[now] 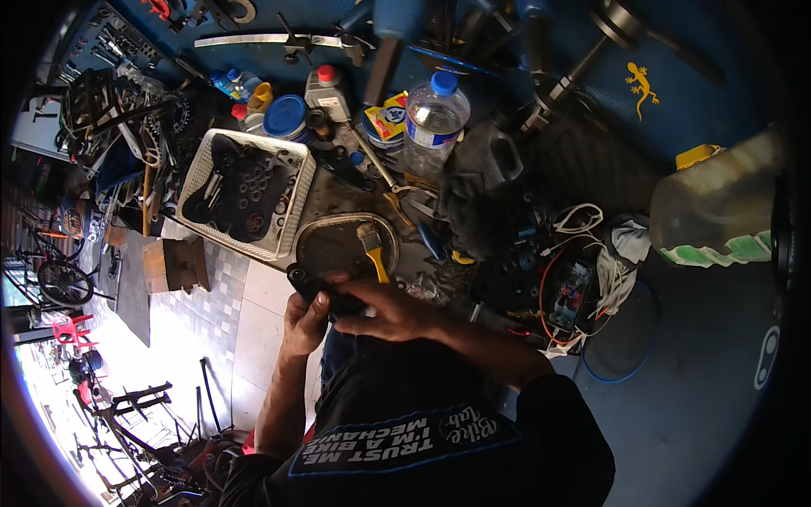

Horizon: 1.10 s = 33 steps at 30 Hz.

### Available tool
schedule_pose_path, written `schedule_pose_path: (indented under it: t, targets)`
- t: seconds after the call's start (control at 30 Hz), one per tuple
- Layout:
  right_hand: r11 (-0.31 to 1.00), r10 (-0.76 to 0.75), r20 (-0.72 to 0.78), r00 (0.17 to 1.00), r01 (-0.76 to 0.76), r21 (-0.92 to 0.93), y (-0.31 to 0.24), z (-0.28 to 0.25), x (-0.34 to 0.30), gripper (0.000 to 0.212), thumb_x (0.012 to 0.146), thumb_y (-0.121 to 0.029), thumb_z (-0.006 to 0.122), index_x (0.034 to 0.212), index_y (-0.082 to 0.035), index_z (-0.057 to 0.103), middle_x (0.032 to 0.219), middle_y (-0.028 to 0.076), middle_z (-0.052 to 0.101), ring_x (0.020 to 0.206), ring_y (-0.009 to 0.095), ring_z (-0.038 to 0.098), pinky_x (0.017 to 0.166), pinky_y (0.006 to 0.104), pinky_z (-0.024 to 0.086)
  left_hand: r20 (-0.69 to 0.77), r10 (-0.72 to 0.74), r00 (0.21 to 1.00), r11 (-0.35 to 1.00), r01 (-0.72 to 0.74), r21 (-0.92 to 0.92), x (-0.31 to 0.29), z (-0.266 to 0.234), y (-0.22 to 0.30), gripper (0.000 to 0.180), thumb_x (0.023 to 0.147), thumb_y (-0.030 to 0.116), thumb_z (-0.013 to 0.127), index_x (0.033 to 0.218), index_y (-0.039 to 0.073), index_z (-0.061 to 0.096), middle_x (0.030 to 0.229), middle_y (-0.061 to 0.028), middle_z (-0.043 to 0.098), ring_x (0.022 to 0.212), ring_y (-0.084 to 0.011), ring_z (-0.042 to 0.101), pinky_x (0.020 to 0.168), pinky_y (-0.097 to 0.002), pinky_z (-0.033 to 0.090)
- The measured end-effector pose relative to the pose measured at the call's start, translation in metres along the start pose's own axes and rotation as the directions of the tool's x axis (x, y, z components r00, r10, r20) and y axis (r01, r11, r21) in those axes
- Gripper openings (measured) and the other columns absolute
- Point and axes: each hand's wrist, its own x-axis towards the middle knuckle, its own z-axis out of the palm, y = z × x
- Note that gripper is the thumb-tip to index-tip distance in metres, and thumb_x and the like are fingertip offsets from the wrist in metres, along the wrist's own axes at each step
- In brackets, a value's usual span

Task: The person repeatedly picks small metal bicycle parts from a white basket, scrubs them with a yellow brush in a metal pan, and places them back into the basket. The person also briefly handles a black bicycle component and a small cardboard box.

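Close to my body, both hands hold a black part with a rounded end (297, 275). My left hand (304, 324) grips it from the left, thumb pointing up along its side. Across its other side my right hand (390, 311) is closed, fingers curled over it. The fingers cover most of the part, so its exact kind does not show. Just beyond the hands is a round shallow pan (317, 241), with a yellow-handled paintbrush (372, 247) lying across it, bristles away from me.
Left of the pan, a white plastic basket (287, 221) holds metal rings and small parts. Behind stand a clear jug (432, 118), a grey bottle (328, 95) and a blue-lidded tub (285, 115). Cables and a phone (569, 296) lie right; a blue tool board (541, 51) rises behind.
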Motion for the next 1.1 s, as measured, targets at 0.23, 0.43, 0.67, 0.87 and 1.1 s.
schedule_pose_path:
  t: [0.23, 0.43, 0.67, 0.87, 1.1]
  targets:
    - [0.018, 0.059, -0.418, 0.906, -0.42, -0.907, 0.023, -0.125, -0.047, 0.057, 0.092, -0.029, 0.081, 0.144, -0.013, 0.067, 0.157, 0.018, 0.057, 0.155, 0.037, 0.04, 0.124, 0.0563, 0.032, -0.23, 0.075, 0.97, 0.985, -0.108, -0.138, -0.01, -0.046, 0.02, 0.037, 0.114, 0.037, 0.054, 0.12, 0.001, 0.062, 0.105, -0.017, 0.074, 0.1, -0.03, 0.075, 0.095, -0.0465, 0.059]
    - [-0.069, -0.105, -0.529, 0.842, -0.537, -0.841, -0.018, -0.133, -0.06, 0.031, 0.096, -0.031, 0.076, 0.118, -0.01, 0.08, 0.115, 0.012, 0.07, 0.115, 0.032, 0.06, 0.098, 0.047, 0.047, -0.219, 0.009, 0.976, 1.0, -0.013, -0.014, -0.028, -0.095, 0.033, 0.038, 0.113, 0.037, 0.056, 0.12, 0.0, 0.059, 0.086, -0.0156, 0.072, 0.091, -0.0341, 0.076, 0.081, -0.0497, 0.065]
    - [-0.234, -0.213, -0.564, 0.798, -0.602, -0.764, -0.01, -0.103, -0.013, 0.026, 0.096, -0.033, 0.074, 0.102, -0.008, 0.081, 0.11, 0.012, 0.074, 0.116, 0.034, 0.062, 0.1, 0.0487, 0.049, -0.095, -0.072, 0.993, 0.986, 0.057, -0.159, -0.035, -0.115, 0.061, 0.035, 0.113, 0.027, 0.058, 0.125, -0.006, 0.061, 0.088, -0.0141, 0.072, 0.088, -0.0302, 0.075, 0.088, -0.0484, 0.062]
    - [-0.12, 0.292, -0.718, 0.632, -0.721, -0.683, 0.089, -0.139, 0.02, 0.029, 0.092, -0.011, 0.072, 0.12, -0.012, 0.073, 0.113, 0.02, 0.076, 0.111, 0.041, 0.072, 0.092, 0.053, 0.058, 0.045, -0.041, 0.998, 0.983, 0.048, -0.177, -0.022, -0.119, 0.081, 0.034, 0.114, 0.02, 0.054, 0.139, -0.004, 0.054, 0.089, -0.0105, 0.068, 0.091, -0.026, 0.074, 0.09, -0.0449, 0.061]
    - [0.04, 0.031, -0.659, 0.751, -0.66, -0.75, 0.075, -0.131, 0.021, 0.029, 0.097, -0.014, 0.069, 0.124, -0.006, 0.064, 0.113, 0.022, 0.072, 0.105, 0.045, 0.07, 0.089, 0.0557, 0.056, 0.043, 0.137, 0.99, 0.99, -0.138, 0.006, -0.035, -0.123, 0.099, 0.049, 0.112, 0.015, 0.057, 0.156, -0.001, 0.042, 0.095, -0.0066, 0.067, 0.096, -0.0166, 0.067, 0.093, -0.0347, 0.054]
